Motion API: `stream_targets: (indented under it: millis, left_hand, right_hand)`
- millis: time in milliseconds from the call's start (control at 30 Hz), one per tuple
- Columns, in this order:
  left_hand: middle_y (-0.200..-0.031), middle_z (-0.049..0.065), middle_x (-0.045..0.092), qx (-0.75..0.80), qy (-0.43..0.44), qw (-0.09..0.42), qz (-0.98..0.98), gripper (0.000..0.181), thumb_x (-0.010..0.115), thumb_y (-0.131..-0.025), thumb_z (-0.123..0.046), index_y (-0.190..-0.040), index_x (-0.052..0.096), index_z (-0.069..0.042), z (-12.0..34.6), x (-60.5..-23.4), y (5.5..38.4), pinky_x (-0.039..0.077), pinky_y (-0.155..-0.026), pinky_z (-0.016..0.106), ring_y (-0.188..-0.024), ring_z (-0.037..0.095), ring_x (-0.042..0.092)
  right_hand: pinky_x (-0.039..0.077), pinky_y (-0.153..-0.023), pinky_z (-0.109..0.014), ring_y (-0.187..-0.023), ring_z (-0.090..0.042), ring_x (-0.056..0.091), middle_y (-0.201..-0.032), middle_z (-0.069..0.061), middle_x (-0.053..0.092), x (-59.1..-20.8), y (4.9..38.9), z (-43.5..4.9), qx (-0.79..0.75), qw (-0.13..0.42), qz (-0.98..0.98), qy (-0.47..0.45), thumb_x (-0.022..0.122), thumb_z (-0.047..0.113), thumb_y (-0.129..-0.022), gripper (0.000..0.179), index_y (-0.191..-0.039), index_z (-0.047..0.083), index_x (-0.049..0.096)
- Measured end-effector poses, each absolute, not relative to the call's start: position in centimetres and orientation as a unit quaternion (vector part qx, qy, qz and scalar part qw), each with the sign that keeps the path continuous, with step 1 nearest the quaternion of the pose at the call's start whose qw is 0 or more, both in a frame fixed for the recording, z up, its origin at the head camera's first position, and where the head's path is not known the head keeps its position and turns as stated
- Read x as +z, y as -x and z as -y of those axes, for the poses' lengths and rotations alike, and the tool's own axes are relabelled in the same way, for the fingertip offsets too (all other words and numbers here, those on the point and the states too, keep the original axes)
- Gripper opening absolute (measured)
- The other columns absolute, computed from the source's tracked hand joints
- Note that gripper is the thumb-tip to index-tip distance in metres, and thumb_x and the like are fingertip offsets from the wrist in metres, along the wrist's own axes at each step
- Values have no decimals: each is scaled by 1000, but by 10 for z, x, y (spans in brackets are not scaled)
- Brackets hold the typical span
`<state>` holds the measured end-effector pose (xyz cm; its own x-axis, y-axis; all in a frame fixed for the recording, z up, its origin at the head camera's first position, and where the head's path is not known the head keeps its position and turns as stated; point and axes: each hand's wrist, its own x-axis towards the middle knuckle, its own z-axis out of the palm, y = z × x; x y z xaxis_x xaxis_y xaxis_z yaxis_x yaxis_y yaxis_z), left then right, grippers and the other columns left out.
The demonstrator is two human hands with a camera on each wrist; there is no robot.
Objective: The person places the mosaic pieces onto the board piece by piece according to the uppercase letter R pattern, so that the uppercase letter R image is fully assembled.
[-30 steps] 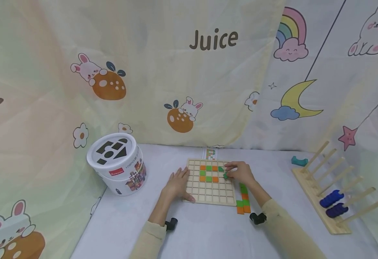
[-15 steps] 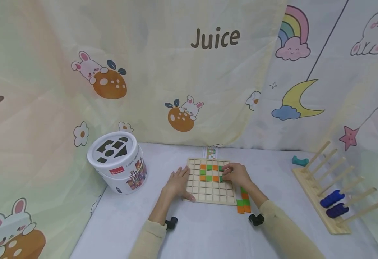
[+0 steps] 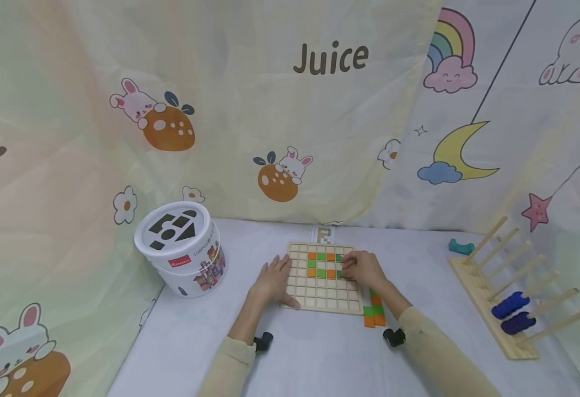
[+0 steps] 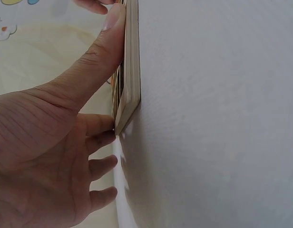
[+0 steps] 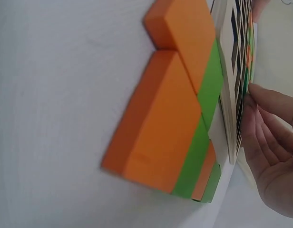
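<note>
A wooden grid board lies on the white table, with orange and green square tiles set in its upper cells. My left hand rests along the board's left side; in the left wrist view its thumb lies over the board's edge, fingers extended. My right hand is over the board's right part, pinching a dark green tile at the end of the lower tile row. Another dark green tile shows two rows farther back. In the right wrist view, thumb and forefinger meet at the grid.
Loose orange and green tiles lie right of the board. A small pattern card lies behind it. A white shape-sorter bucket stands left. At right are a wooden peg rack with blue pieces and a teal piece.
My right hand has moved slightly left and brought the tilted dark green tile from the right into the cell at the lower row's end. The left hand has stayed in place.
</note>
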<state>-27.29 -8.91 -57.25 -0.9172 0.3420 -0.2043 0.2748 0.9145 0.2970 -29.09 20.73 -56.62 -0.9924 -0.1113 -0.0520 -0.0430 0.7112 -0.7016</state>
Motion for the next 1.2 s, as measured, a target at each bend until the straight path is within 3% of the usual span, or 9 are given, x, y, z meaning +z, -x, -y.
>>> stream_targets:
  millis: [233, 600, 1200]
  left_hand:
    - [-172, 14, 23, 143, -158, 132, -968, 137, 97, -57, -57, -164, 30, -3, 86, -554, 264, 15, -129, 58, -160, 36, 15]
    - [-173, 16, 20, 157, -167, 125, -965, 145, 96, -51, -62, -164, 28, -2, 90, -572, 272, 12, -128, 61, -160, 39, 13]
    - [-173, 16, 21, 145, -176, 109, -967, 146, 95, -49, -65, -163, 29, -2, 92, -580, 276, 15, -127, 63, -159, 39, 14]
  right_hand:
    - [57, -77, -34, -84, -15, 68, -92, 2, 75, -564, 285, -214, -390, 42, -919, 35, 86, 17, -87, 30, -114, 8, 78]
    - [62, -77, -36, -87, -17, 74, -98, -4, 79, -555, 271, -238, -413, 7, -909, 59, 78, 11, -94, 23, -115, 5, 77]
    - [62, -84, -45, -97, -27, 73, -107, -8, 78, -554, 256, -277, -331, 39, -942, 48, 84, 4, -84, 30, -114, 4, 76]
